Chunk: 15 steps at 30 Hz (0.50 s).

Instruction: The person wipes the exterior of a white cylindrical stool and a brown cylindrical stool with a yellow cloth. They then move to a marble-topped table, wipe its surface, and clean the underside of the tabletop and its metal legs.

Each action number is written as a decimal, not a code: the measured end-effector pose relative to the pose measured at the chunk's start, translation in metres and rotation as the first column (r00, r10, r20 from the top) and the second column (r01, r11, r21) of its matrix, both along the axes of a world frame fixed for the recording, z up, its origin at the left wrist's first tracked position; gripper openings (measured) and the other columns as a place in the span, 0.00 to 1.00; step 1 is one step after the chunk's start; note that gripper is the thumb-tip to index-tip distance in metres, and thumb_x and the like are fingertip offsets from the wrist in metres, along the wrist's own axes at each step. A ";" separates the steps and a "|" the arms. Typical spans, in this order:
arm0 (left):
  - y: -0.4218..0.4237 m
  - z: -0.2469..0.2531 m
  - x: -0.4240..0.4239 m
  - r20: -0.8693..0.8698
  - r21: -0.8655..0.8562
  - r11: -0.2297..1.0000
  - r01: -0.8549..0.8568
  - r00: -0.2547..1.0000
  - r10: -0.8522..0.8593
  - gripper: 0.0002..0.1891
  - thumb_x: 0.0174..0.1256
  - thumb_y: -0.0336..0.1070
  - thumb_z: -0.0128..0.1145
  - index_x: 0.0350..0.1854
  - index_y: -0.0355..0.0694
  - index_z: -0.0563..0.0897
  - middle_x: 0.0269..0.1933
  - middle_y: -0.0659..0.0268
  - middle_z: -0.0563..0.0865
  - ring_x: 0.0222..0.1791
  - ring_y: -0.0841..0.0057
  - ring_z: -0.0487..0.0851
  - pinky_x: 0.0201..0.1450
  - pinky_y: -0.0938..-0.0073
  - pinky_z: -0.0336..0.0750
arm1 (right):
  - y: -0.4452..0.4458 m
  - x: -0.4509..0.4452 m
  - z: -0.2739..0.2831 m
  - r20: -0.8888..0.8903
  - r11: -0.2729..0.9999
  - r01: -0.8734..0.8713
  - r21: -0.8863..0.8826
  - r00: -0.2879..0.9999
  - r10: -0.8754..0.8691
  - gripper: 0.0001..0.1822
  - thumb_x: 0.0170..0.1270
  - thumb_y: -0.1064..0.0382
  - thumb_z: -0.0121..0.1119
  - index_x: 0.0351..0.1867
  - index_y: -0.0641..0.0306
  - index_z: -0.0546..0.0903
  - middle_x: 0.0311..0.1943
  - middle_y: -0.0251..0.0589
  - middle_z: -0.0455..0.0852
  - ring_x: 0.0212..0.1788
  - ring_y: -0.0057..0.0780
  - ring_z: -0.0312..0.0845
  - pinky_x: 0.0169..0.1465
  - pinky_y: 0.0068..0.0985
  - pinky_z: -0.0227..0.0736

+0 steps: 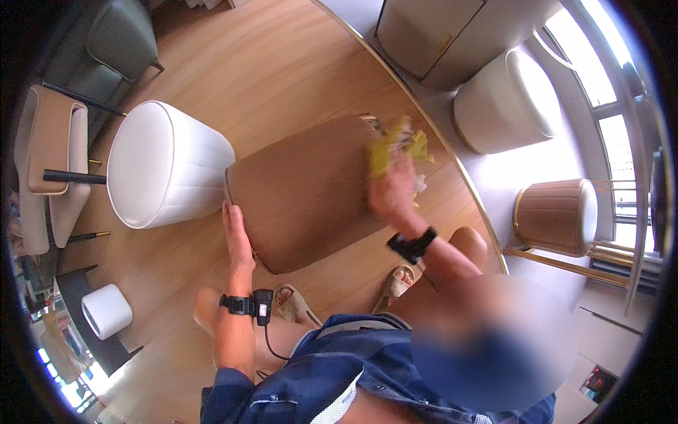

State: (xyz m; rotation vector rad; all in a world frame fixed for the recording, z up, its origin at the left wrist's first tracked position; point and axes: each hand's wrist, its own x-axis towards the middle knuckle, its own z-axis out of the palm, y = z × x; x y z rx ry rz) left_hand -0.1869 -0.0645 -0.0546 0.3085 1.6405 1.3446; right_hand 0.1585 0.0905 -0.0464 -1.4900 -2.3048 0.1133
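A large brown upholstered stool (307,185) lies on its side on the wood floor before me. My left hand (238,238) rests flat against its left end, fingers extended, gripping nothing. At the opposite end, my right hand (394,185) holds a crumpled yellow cloth (392,146) against the stool's edge; hand and cloth are blurred. A little white, perhaps part of the cloth, shows beside the fingers. The underside of the stool's right end is mostly hidden by the hand and cloth.
Left of the brown stool is a white stool (169,164), with chairs (50,143) beyond it. A white bin-like container (107,311) sits lower left on a dark surface. At right, a cream stool (492,108) and a smaller brown stool (553,217) stand past a curved gold floor edge (466,175).
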 end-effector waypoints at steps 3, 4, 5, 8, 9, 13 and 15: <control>0.000 -0.012 -0.012 -0.136 -0.020 0.997 0.076 0.988 -0.078 0.44 0.81 0.69 0.48 0.86 0.43 0.58 0.84 0.61 0.64 0.81 0.62 0.65 0.81 0.56 0.63 | -0.066 -0.092 0.005 0.016 0.912 -0.390 -0.128 0.919 0.395 0.37 0.64 0.49 0.61 0.71 0.69 0.78 0.70 0.69 0.76 0.77 0.71 0.61 0.81 0.65 0.47; -0.005 -0.019 -0.018 -0.096 -0.006 0.996 0.091 0.991 -0.091 0.44 0.81 0.69 0.50 0.86 0.43 0.59 0.83 0.60 0.66 0.80 0.63 0.67 0.80 0.57 0.65 | -0.081 -0.126 0.036 -0.155 0.825 -0.500 -0.264 0.866 0.475 0.36 0.68 0.47 0.58 0.72 0.69 0.76 0.72 0.68 0.73 0.77 0.67 0.63 0.82 0.61 0.48; -0.012 -0.024 -0.024 -0.060 0.010 0.995 0.100 0.993 -0.099 0.44 0.80 0.68 0.51 0.86 0.42 0.60 0.82 0.60 0.67 0.79 0.64 0.68 0.78 0.59 0.66 | -0.096 -0.160 0.069 -0.334 0.702 -0.600 -0.383 0.799 0.500 0.36 0.73 0.45 0.56 0.74 0.69 0.74 0.75 0.67 0.71 0.77 0.63 0.65 0.83 0.58 0.48; -0.022 -0.035 -0.050 0.033 0.067 0.989 0.131 0.991 -0.133 0.43 0.80 0.67 0.54 0.84 0.42 0.62 0.79 0.58 0.72 0.75 0.66 0.72 0.74 0.62 0.71 | -0.096 -0.181 0.040 -0.280 0.784 -0.616 -0.077 0.768 0.576 0.34 0.75 0.43 0.55 0.67 0.73 0.79 0.66 0.58 0.82 0.69 0.54 0.76 0.75 0.51 0.64; -0.028 -0.040 -0.056 0.064 0.076 0.988 0.134 0.988 -0.139 0.43 0.79 0.67 0.56 0.84 0.42 0.63 0.78 0.58 0.74 0.74 0.67 0.74 0.73 0.64 0.72 | -0.086 -0.179 0.037 -0.262 0.773 -0.630 -0.071 0.760 0.595 0.33 0.76 0.43 0.55 0.66 0.72 0.79 0.64 0.57 0.84 0.67 0.52 0.78 0.74 0.50 0.66; -0.006 -0.028 -0.048 0.075 0.059 0.992 0.107 0.991 -0.112 0.42 0.81 0.65 0.53 0.85 0.41 0.62 0.82 0.57 0.68 0.79 0.61 0.67 0.80 0.52 0.65 | 0.012 -0.111 0.037 -0.065 0.874 -0.289 -0.391 0.956 0.287 0.26 0.76 0.54 0.54 0.66 0.72 0.79 0.63 0.59 0.84 0.66 0.56 0.78 0.71 0.47 0.70; 0.001 -0.012 -0.034 -0.275 0.030 0.992 0.126 0.955 -0.113 0.43 0.82 0.61 0.54 0.85 0.33 0.59 0.83 0.52 0.66 0.80 0.62 0.66 0.82 0.62 0.60 | 0.040 -0.074 0.043 -0.153 0.948 -0.158 -0.277 0.981 0.119 0.25 0.76 0.58 0.53 0.67 0.73 0.77 0.66 0.63 0.80 0.68 0.60 0.75 0.72 0.48 0.69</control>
